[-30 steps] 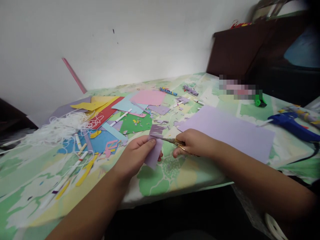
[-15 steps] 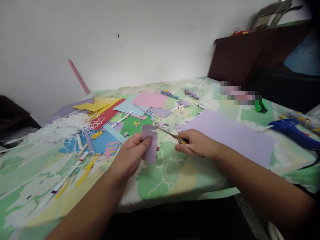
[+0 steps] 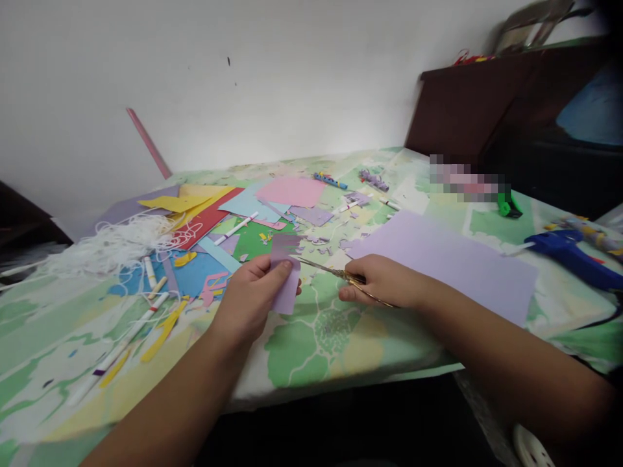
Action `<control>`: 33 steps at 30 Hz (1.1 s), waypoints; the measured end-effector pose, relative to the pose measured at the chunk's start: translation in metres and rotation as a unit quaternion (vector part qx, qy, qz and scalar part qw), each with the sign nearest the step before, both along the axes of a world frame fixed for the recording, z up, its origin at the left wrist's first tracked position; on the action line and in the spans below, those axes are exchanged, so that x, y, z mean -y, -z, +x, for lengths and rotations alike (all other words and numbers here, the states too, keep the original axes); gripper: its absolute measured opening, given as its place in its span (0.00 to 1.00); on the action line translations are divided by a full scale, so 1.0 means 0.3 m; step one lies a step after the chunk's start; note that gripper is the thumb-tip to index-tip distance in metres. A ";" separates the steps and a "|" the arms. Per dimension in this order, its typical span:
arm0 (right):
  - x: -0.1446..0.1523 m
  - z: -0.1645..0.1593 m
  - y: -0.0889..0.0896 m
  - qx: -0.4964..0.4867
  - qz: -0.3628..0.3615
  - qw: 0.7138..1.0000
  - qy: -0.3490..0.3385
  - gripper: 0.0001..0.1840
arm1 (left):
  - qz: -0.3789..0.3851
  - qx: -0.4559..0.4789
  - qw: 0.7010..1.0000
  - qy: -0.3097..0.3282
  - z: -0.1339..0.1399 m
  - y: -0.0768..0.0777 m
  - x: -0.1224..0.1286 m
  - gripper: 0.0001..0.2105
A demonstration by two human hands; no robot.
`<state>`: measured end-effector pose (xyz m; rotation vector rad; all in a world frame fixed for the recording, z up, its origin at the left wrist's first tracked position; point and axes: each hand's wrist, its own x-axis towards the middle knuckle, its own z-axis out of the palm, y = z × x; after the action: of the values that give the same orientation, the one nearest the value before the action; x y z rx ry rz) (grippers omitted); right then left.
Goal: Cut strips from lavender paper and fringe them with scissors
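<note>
Pinching a purple strip [image 3: 286, 295] in the left hand [image 3: 250, 288] at frame centre; clasping gold scissors [image 3: 335, 272] in the right hand [image 3: 382, 279], near a lilac sheet [image 3: 452, 259], centre right.

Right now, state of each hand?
Left hand: closed, holding purple paper strip.
Right hand: closed around scissors.

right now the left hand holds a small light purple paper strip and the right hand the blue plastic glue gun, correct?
Not quite: the head view shows the right hand holding gold-handled metal scissors, while the blue plastic glue gun lies apart on the right. The left hand does hold the light purple paper strip.
</note>
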<state>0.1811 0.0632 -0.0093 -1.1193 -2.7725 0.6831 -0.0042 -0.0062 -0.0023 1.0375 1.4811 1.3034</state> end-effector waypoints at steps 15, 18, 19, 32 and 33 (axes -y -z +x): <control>0.009 -0.017 0.011 0.015 0.042 0.999 -0.001 0.26 | 0.004 -0.048 0.997 0.055 -0.007 0.033 -0.003 0.10; 0.005 -0.016 0.018 0.013 0.047 0.999 -0.008 0.27 | 0.003 -0.080 0.994 0.068 -0.008 0.035 -0.003 0.11; 0.004 -0.016 0.020 0.012 0.050 0.999 -0.011 0.27 | 0.001 -0.087 0.994 0.072 -0.007 0.035 -0.004 0.11; 0.023 -0.022 0.014 0.012 0.074 0.997 -0.013 0.27 | 0.017 -0.173 0.981 0.082 0.000 0.028 0.005 0.11; 0.025 -0.023 0.012 0.013 0.078 0.997 -0.008 0.27 | 0.026 -0.178 0.980 0.078 0.001 0.030 0.005 0.11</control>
<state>0.1741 0.0555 -0.0130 -1.0832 -2.8032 0.4475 -0.0039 -0.0076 -0.0114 1.4507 1.5940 1.0886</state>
